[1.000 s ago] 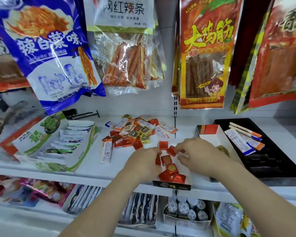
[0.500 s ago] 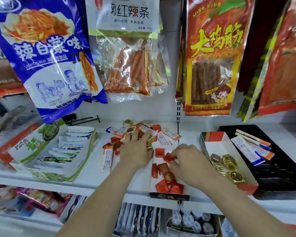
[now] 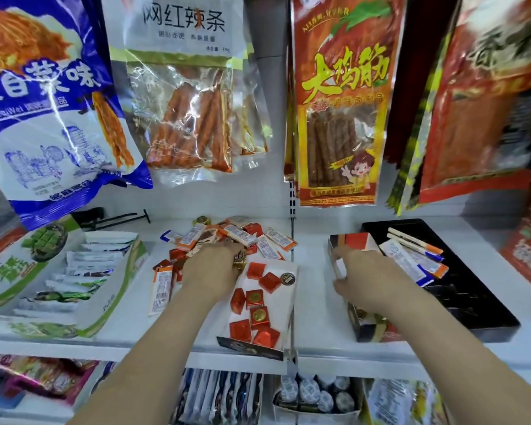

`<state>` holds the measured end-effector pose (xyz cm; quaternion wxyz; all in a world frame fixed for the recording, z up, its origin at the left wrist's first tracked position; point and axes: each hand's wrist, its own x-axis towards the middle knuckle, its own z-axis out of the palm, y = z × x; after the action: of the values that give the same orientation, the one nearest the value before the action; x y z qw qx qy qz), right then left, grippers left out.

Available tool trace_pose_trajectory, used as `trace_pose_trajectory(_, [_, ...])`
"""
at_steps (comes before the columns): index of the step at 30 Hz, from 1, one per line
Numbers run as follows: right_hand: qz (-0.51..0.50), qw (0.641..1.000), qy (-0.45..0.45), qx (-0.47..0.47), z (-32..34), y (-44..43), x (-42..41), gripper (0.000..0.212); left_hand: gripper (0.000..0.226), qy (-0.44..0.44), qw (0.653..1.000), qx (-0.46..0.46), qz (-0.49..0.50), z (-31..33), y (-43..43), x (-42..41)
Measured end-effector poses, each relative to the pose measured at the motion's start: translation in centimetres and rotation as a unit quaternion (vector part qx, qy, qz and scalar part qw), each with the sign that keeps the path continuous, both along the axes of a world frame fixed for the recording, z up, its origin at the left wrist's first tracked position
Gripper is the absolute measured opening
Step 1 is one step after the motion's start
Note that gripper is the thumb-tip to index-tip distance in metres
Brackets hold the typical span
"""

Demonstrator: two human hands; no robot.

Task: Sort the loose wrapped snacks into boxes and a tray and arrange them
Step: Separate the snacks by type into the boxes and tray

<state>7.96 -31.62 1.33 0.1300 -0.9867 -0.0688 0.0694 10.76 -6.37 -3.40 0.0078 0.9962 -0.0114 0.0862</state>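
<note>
Just behind the white box [image 3: 281, 305] the loose pile [image 3: 242, 234] is found, nearest the left hand [image 3: 210, 273], by which a gold snack [image 3: 240, 259] seems pinched; right of that box, the grip of the right hand [image 3: 371, 280] cannot be told.

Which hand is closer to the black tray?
Right. The right hand is over the box beside the black tray; the left hand reaches into the loose snack pile, farther away.
</note>
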Motion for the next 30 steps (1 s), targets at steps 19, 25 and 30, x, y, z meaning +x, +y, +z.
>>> trace_pose_trajectory(19, [-0.043,0.962,0.042,0.268,1.8,-4.5,1.5,0.034,0.039,-0.027,0.968,-0.187,-0.166,4.5,-13.3,-3.1])
trace_pose_trajectory(25, [0.065,0.98,0.016,0.187,-0.4,-3.9,1.4,0.056,0.058,-0.006,0.983,-0.114,-0.147,2.6,-14.8,-2.4])
trace_pose_trajectory(30, [0.029,0.983,-0.104,0.147,-1.7,-2.7,1.8,0.04,0.072,0.019,0.967,-0.221,-0.123,3.0,-14.7,-2.7])
